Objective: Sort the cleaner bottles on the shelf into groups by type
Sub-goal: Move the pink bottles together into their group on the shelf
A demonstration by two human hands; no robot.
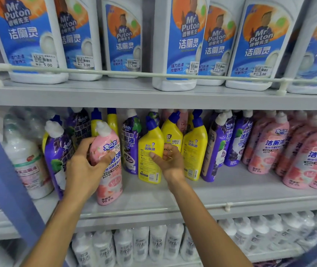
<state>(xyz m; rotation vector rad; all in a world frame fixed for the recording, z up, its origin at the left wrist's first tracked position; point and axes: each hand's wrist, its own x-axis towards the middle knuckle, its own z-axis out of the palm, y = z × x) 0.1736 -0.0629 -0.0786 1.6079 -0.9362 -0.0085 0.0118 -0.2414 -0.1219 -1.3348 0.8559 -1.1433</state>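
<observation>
While clasping pink bottle (105, 151) in left hand (82, 166) near front edge of shelf (231, 189), gripping yellow bottle (148, 160) with right hand (170, 162); purple bottle (130, 143) between.

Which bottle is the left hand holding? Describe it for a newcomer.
On the middle shelf, below the white Mr Puton bottles, look left of centre. The left hand grips a white-capped pink bottle. Unlike the pink group at the shelf's right end, it sits alone between a purple bottle and the yellow bottle the right hand holds.
</observation>
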